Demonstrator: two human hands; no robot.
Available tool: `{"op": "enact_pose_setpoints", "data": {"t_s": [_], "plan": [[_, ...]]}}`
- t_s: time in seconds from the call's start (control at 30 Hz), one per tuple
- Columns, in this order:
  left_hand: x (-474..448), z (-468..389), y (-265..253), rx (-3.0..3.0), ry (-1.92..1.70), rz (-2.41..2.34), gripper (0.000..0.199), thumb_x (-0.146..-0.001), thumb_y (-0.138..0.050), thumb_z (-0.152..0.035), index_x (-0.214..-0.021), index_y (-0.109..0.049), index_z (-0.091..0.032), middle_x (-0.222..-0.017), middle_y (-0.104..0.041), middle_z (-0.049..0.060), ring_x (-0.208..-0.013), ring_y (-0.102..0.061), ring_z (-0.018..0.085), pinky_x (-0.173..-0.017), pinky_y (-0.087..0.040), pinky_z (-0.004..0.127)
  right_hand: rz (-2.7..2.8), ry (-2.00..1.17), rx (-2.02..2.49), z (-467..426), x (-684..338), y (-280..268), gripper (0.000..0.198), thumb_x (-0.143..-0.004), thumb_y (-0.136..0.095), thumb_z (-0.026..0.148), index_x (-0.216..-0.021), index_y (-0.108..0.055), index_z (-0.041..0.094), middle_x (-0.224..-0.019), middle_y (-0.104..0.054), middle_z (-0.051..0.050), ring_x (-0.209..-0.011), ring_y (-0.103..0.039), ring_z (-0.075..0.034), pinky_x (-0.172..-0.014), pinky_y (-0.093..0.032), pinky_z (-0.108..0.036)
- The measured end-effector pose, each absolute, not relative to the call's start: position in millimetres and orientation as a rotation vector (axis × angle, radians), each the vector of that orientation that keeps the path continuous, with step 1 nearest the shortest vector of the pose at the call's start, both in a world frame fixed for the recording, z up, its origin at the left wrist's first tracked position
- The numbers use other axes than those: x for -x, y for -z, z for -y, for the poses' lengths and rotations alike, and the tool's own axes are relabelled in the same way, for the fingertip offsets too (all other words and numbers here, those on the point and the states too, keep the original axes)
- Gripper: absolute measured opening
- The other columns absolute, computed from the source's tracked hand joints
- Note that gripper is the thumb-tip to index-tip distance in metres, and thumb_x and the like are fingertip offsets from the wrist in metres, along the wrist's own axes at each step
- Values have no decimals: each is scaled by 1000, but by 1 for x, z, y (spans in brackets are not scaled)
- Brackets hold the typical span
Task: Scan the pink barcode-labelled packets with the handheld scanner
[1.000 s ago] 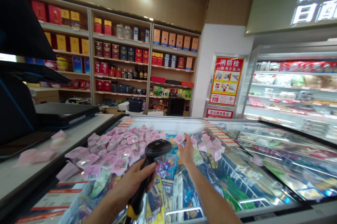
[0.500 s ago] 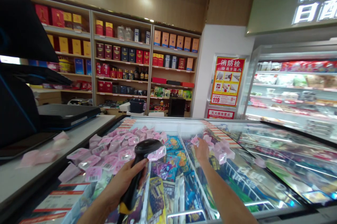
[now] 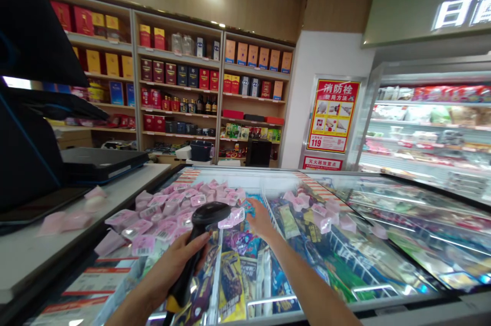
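Observation:
My left hand [image 3: 187,257] is wrapped round the handle of a black barcode scanner [image 3: 209,214] with a yellow lower end, its head tilted over small pink packs. Many pink packs [image 3: 164,226] with barcode labels are heaped on the left part of a chest freezer's glass top [image 3: 245,175]. My right hand [image 3: 261,218] reaches to the right edge of this heap, beside a pair of pink packs [image 3: 232,217]. Its fingers look apart with nothing seen between them, though slightly blurred. A smaller group of pink packs [image 3: 324,213] lies to its right on the glass.
On the left counter [image 3: 126,195] stand a dark checkout screen [image 3: 34,35] and a black flat device [image 3: 103,160], with a few pink packs [image 3: 65,222]. Bagged frozen goods [image 3: 232,280] show beneath the glass. Shelves of boxes [image 3: 176,75] and a lit cooler [image 3: 429,126] stand behind.
My right hand has moved left from the smaller group of packs to the edge of the large heap. The scanner stays in my left hand, and the view has shifted slightly.

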State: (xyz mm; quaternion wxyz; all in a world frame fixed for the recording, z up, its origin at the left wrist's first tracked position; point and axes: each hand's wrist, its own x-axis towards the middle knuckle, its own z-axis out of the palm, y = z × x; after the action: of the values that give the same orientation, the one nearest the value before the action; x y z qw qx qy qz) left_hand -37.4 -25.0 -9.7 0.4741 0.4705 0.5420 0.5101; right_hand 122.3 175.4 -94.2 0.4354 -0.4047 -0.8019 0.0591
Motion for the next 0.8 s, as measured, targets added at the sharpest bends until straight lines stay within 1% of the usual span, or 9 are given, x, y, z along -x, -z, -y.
{"op": "enact_pose_setpoints", "data": {"t_s": [0.07, 0.17, 0.3, 0.33, 0.4, 0.5, 0.67, 0.8], "plan": [[40, 26, 9, -1139, -1256, -1328, 29, -65, -51, -44, -56, -49, -17, -43, -47, -5, -41, -39, 7, -44, -32, 19, 2073, -213, 916, -172, -105, 92, 36, -66, -42, 14, -100, -53, 18, -102, -56, -5, -98, -48, -17, -87, -33, -32], [43, 27, 9, -1149, -1257, -1344, 31, -66, -50, -45, -54, -49, -17, -42, -46, -5, -40, -38, 8, -44, -31, 20, 2072, -282, 914, -171, -97, 90, 22, -68, -45, 18, -84, -60, 19, -88, -61, -4, -88, -52, -17, -81, -36, -32], [41, 28, 10, -1149, -1240, -1339, 33, -67, -48, -46, -53, -47, -17, -41, -46, -4, -41, -38, 7, -44, -31, 20, 1744, -582, 1055, -180, -114, 92, 6, -60, -54, 20, -63, -59, 19, -65, -61, 0, -66, -56, -15, -68, -41, -28], [38, 28, 10, -1131, -1244, -1333, 32, -66, -49, -46, -53, -47, -17, -41, -46, -5, -40, -37, 7, -44, -31, 20, 1654, -641, 1095, -184, -121, 93, 5, -59, -55, 21, -60, -58, 18, -61, -60, 0, -60, -55, -15, -63, -42, -27], [33, 28, 9, -1117, -1241, -1313, 32, -66, -49, -46, -53, -45, -17, -41, -44, -5, -40, -37, 7, -44, -31, 20, 1521, -704, 1165, -190, -134, 97, 10, -61, -51, 24, -58, -55, 16, -52, -57, 0, -50, -54, -14, -53, -43, -26], [26, 25, 10, -1163, -1188, -1262, 33, -64, -51, -47, -52, -45, -17, -40, -44, -5, -40, -36, 7, -43, -29, 19, 1385, -774, 1202, -198, -150, 102, 18, -66, -44, 28, -58, -52, 15, -48, -56, -2, -46, -54, -15, -44, -43, -26], [20, 14, 17, -1194, -1133, -1207, 34, -62, -51, -50, -57, -44, -17, -40, -44, -6, -37, -34, 6, -40, -26, 19, 1258, -848, 1176, -201, -159, 107, 16, -67, -42, 27, -56, -49, 17, -53, -60, -3, -52, -58, -15, -47, -46, -26], [15, 9, 19, -1241, -1108, -1181, 33, -63, -51, -49, -59, -45, -17, -42, -44, -5, -38, -35, 6, -40, -27, 19, 1241, -824, 1165, -202, -158, 109, 16, -69, -41, 23, -56, -50, 18, -53, -60, -4, -53, -59, -16, -48, -48, -27]]}}
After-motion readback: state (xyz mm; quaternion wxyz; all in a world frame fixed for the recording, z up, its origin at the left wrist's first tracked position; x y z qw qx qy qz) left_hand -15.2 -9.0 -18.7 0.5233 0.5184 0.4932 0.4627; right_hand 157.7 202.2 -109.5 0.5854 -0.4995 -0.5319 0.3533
